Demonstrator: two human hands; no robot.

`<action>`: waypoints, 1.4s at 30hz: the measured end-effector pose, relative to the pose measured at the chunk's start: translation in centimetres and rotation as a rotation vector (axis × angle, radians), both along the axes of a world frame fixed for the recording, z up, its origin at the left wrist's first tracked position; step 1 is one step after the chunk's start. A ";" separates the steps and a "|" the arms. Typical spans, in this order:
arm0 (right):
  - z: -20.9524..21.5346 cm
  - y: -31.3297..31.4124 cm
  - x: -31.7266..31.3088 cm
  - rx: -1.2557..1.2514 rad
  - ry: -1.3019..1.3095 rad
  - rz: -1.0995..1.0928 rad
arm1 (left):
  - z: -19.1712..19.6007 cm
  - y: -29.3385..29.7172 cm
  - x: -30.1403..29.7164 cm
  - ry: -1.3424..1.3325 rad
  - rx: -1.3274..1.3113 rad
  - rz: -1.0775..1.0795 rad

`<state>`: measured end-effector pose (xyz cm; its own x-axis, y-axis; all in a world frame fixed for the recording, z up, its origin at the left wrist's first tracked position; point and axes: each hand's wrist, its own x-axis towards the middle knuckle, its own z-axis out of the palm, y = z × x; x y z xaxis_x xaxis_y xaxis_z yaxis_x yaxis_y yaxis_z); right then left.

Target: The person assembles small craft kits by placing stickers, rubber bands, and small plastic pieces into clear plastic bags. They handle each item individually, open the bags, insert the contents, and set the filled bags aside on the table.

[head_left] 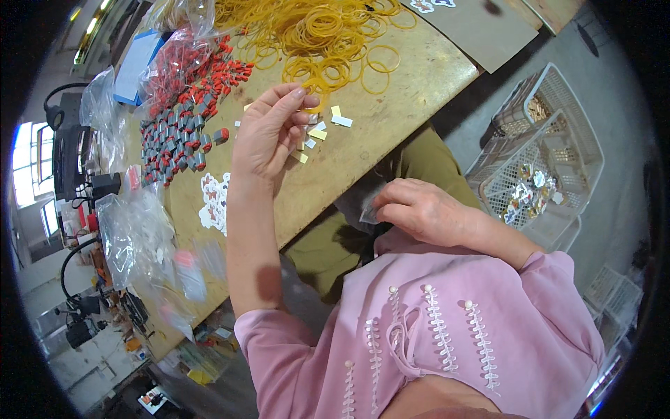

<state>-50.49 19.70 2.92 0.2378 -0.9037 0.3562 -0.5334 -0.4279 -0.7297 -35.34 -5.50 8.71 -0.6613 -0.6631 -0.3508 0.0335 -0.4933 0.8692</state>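
My left hand (271,133) is raised over the table with thumb and fingers pinched together. A yellow rubber band (319,103) shows at its fingertips, seemingly in the pinch. Small white and pale yellow pieces (318,133) lie scattered on the table beyond that hand. Close to my lap, my right hand (422,211) has its fingers closed on a small clear plastic bag (370,209); the bag's contents cannot be made out. A heap of yellow rubber bands (335,35) covers the table's far part.
Grey and red small parts (178,136) sit in rows at the left, beside printed cutouts (215,202) and clear plastic bags (136,234). A blue-edged sheet (137,66) lies behind. On the floor at the right, a plastic crate (593,150) holds packed pieces (534,192).
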 end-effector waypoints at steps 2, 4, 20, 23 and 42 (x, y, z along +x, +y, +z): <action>0.1 0.0 0.0 0.012 0.001 0.006 | 0.2 1.1 0.5 0.040 0.110 0.004; 0.3 -0.2 0.1 0.016 0.005 0.011 | 0.4 2.4 1.3 0.067 0.190 -0.028; 1.5 -0.5 1.1 -0.019 0.092 0.001 | -0.6 10.4 6.7 0.074 0.287 -0.161; 2.0 -0.7 1.3 -0.002 0.082 0.010 | -1.2 10.7 7.2 0.073 0.278 -0.171; 1.7 -0.8 2.0 0.030 0.076 0.003 | -1.1 12.8 8.6 -0.276 -0.228 -0.092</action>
<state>-48.48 18.86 4.65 0.2662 -0.9129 0.3095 -0.5861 -0.4082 -0.6999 -26.71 7.26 7.61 -0.6229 -0.6872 -0.3739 -0.2526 -0.2757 0.9275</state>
